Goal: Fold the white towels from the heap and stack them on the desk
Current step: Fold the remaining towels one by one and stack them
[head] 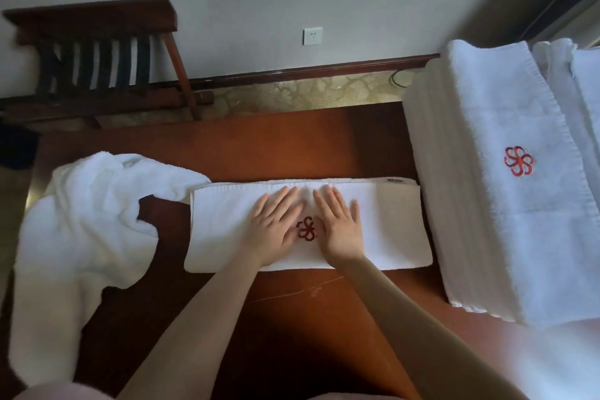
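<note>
Bare forearms [201, 318] end in the left hand [276, 230] and right hand [341, 227], both flat and released (fingers straight), pressing the folded towel [393, 227] beside its red emblem [306, 228].

A white folded towel [389, 224] lies flat as a long band across the reddish-brown desk [292, 146], a red flower-shaped emblem [306, 228] at its centre and a small label [394, 180] at its far right corner. To its left sits the rumpled heap [87, 237] of unfolded white towels, one edge lapping over the band's far left corner. Just beside its right end rises the tall stack [487, 221] of folded towels, the top one bearing a matching red mark [518, 161].
</note>
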{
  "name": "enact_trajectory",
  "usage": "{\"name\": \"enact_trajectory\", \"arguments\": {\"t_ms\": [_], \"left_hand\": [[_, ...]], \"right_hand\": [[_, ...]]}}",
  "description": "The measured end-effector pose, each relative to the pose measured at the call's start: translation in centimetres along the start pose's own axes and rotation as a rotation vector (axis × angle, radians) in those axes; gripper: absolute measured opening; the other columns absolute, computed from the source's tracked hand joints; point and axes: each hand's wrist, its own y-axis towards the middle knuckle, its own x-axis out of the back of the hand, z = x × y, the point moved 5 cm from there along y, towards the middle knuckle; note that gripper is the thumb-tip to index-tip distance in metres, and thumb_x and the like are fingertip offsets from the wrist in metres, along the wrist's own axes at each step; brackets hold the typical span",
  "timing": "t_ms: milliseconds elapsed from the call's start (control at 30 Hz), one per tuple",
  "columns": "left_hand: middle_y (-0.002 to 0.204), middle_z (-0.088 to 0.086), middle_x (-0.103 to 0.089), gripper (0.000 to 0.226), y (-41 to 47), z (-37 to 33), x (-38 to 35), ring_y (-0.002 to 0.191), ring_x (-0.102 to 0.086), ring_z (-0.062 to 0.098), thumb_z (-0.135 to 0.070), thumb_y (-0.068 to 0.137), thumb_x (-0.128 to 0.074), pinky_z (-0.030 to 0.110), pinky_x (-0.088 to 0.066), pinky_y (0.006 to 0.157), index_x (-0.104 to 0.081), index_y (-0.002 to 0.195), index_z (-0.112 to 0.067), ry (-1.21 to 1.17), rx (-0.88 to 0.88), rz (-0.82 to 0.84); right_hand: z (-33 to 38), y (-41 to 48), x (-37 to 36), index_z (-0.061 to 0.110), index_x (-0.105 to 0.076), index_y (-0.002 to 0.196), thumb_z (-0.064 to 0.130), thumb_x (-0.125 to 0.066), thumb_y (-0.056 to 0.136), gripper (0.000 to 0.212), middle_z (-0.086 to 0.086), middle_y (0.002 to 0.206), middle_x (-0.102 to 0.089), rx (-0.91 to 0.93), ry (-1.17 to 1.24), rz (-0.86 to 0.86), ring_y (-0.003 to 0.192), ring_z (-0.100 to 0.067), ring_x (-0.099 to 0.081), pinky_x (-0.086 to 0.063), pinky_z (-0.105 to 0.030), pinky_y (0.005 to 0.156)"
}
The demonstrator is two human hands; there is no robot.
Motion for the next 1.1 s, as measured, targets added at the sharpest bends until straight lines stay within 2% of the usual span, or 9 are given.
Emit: {"name": "enact_trajectory", "arguments": {"t_ms": [200, 300, 433, 533, 667, 800, 933, 1000, 1100], "left_hand": [[0.158, 0.004, -0.02, 0.057, -4.0, 6.8, -0.3, 0.147, -0.016, 0.023, -0.046, 0.1, -0.024, 0.049, -0.021, 0.116, -0.031, 0.15, -0.019, 0.08, 0.116, 0.027], [0.158, 0.006, -0.022, 0.057, -5.9, 9.9, 0.1, 0.147, -0.017, 0.023, -0.043, 0.1, -0.022, 0.047, -0.017, 0.118, -0.032, 0.149, -0.016, 0.044, 0.16, 0.012], [0.156, 0.01, -0.027, 0.056, -6.3, 10.3, 0.9, 0.145, -0.021, 0.027, -0.041, 0.099, -0.026, 0.049, -0.02, 0.116, -0.038, 0.146, -0.012, 0.034, 0.143, -0.025], [0.151, 0.015, -0.035, 0.057, -7.0, 10.5, 1.6, 0.14, -0.028, 0.033, -0.042, 0.092, -0.041, 0.051, -0.027, 0.111, -0.048, 0.138, -0.008, -0.007, 0.257, -0.093], [0.128, 0.018, -0.048, 0.063, -9.8, 12.5, 2.6, 0.114, -0.047, 0.035, -0.048, 0.086, -0.043, 0.049, -0.045, 0.092, -0.051, 0.132, -0.007, -0.088, 0.459, -0.147], [0.123, 0.013, -0.046, 0.07, -11.4, 13.4, 1.7, 0.111, -0.045, 0.028, -0.044, 0.087, -0.054, 0.04, -0.043, 0.092, -0.03, 0.147, -0.017, -0.287, 0.533, 0.04], [0.118, 0.009, -0.042, 0.079, -10.5, 12.9, 1.4, 0.096, -0.046, 0.017, -0.039, 0.088, -0.058, 0.028, -0.042, 0.08, -0.011, 0.151, -0.031, -0.411, 0.552, 0.139], [0.12, 0.01, -0.048, 0.076, -9.9, 12.7, 1.3, 0.101, -0.052, 0.021, -0.035, 0.09, -0.056, 0.03, -0.045, 0.082, -0.011, 0.151, -0.032, -0.403, 0.532, 0.173], [0.131, 0.007, -0.051, 0.072, -9.5, 12.4, 1.4, 0.112, -0.054, 0.022, -0.029, 0.092, -0.054, 0.031, -0.048, 0.087, -0.013, 0.151, -0.033, -0.406, 0.529, 0.21]], "right_hand": [[-0.6, 0.2, -2.2, 0.037, 0.005, 0.152, 0.047, -0.009, 0.101, 0.054, 0.006, 0.158, 0.018, -0.048, -0.249, 0.066, 0.141, -0.01, 0.029, 0.025, -0.039, 0.112], [-0.6, 0.2, -2.5, 0.037, 0.014, 0.15, 0.049, 0.001, 0.098, 0.055, 0.006, 0.155, 0.025, -0.064, -0.306, 0.069, 0.14, -0.011, 0.032, 0.024, -0.041, 0.113], [-0.5, 0.2, -2.5, 0.038, 0.019, 0.148, 0.048, -0.001, 0.098, 0.054, 0.006, 0.155, 0.027, -0.073, -0.328, 0.083, 0.14, -0.012, 0.032, 0.024, -0.041, 0.112], [-0.4, 0.2, -2.2, 0.036, 0.014, 0.15, 0.048, -0.003, 0.099, 0.055, 0.005, 0.158, 0.022, -0.077, -0.331, 0.088, 0.141, -0.012, 0.029, 0.024, -0.041, 0.112], [-0.2, 0.2, -1.9, 0.035, 0.008, 0.152, 0.047, -0.007, 0.1, 0.055, 0.003, 0.161, 0.015, -0.075, -0.321, 0.1, 0.145, -0.014, 0.021, 0.015, -0.044, 0.116], [0.1, 0.1, -1.5, 0.035, 0.005, 0.153, 0.045, -0.01, 0.101, 0.055, 0.002, 0.161, 0.012, -0.076, -0.302, 0.118, 0.148, -0.017, 0.015, 0.01, -0.045, 0.118], [0.4, 0.4, -0.6, 0.033, -0.008, 0.153, 0.04, -0.022, 0.102, 0.054, 0.003, 0.162, 0.005, -0.046, -0.245, 0.131, 0.148, -0.018, 0.008, 0.004, -0.044, 0.119], [0.2, 0.2, 0.2, 0.026, -0.02, 0.152, 0.034, -0.034, 0.101, 0.054, 0.0, 0.162, -0.007, -0.026, -0.214, 0.107, 0.149, -0.019, -0.001, -0.002, -0.042, 0.119], [-1.6, -1.1, 2.3, 0.014, -0.041, 0.142, 0.027, -0.049, 0.095, 0.049, -0.007, 0.151, -0.034, -0.071, -0.156, -0.057, 0.139, -0.027, -0.029, -0.023, -0.042, 0.113]]}}
